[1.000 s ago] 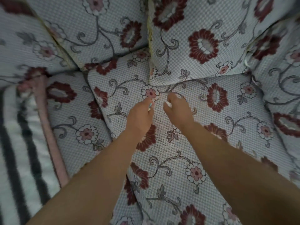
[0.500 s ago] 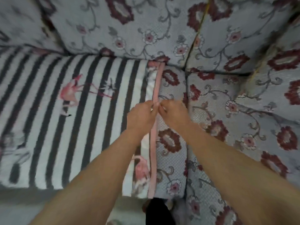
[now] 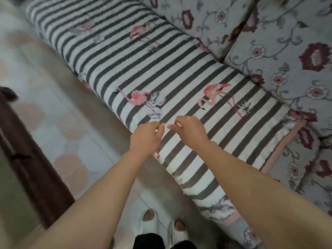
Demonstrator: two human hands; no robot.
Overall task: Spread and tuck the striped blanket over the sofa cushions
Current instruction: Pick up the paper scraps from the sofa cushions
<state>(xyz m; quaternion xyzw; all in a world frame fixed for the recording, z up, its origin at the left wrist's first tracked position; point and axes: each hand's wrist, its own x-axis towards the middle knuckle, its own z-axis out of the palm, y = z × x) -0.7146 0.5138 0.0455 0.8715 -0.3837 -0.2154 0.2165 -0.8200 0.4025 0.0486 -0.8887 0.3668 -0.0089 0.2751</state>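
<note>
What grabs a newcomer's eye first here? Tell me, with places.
The striped blanket, black and white with pink flamingos, runs diagonally across the sofa seat from upper left to lower right. At centre, the left hand and right hand meet over its front edge, fingers curled. Floral back cushions fill the upper right.

The striped blanket [image 3: 179,72] lies on the seat cushions [image 3: 305,177], back cushions [image 3: 278,42] at two o'clock, floor [image 3: 59,108] at nine.

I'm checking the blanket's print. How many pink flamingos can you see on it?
4, perhaps more under the hands. One flamingo beside the back cushions, one near the front edge above the left hand, one farther along, and a blurry fourth beyond it.
</note>
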